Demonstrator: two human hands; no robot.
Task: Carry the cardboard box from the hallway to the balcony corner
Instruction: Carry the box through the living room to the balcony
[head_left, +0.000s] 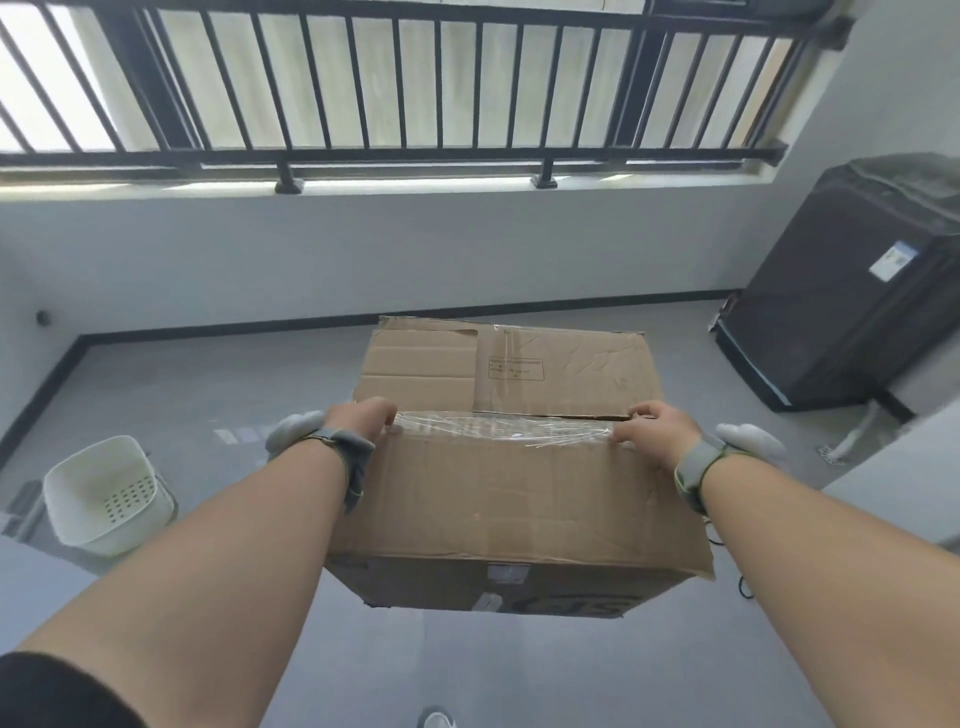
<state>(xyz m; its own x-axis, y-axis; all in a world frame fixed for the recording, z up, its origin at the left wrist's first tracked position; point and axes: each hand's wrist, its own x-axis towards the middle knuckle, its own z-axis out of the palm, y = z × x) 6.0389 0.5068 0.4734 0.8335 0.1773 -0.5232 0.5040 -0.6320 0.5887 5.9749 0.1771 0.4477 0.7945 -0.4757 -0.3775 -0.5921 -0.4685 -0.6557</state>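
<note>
A large brown cardboard box (509, 493), taped along its top seam with clear tape, hangs in the air above the grey floor in front of me. My left hand (358, 423) grips the left end of the top seam, fingers curled over the edge. My right hand (657, 428) grips the right end of the same seam. Both wrists wear grey bands. The fingertips are hidden by the box flaps.
A black railing (395, 150) tops the low wall ahead. A dark covered appliance (841, 306) stands in the right corner. A white perforated plastic basket (104, 493) sits on the floor at the left. A floor drain (826, 452) lies at the right.
</note>
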